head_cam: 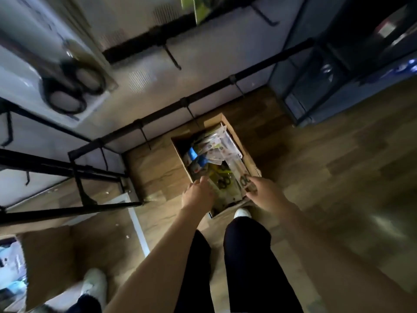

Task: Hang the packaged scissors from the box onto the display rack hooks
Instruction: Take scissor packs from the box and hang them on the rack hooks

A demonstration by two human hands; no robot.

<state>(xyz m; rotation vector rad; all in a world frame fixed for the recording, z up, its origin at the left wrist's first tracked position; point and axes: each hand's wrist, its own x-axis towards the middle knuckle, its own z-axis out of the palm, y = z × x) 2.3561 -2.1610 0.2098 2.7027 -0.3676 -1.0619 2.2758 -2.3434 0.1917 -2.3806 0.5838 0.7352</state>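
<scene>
The person is at the picking-up step. Both hands reach down into the open brown cardboard box point(225, 123) on the wooden floor point(316, 166), which holds a pile of clear plastic packs of scissors point(216, 147).

The left hand point(197, 195) is at the near left edge of the box. Its fingers point(204, 180) point into the box and look loosely bent, touching the packs, but I cannot tell if they hold one. The right hand point(262, 190) is at the near right edge of the box. Its fingers point(251, 184) seem to pinch the edge of a pack with dark-handled scissors point(244, 180), though the picture is blurry there.

Next, I think a hand must get a firm hold on one pack and lift it out of the box. Then it must go up to the black metal rack hooks point(172, 57) above the box, where one big pack of black scissors point(67, 86) hangs to the left. The pack's hole needs to slide onto a hook.
</scene>
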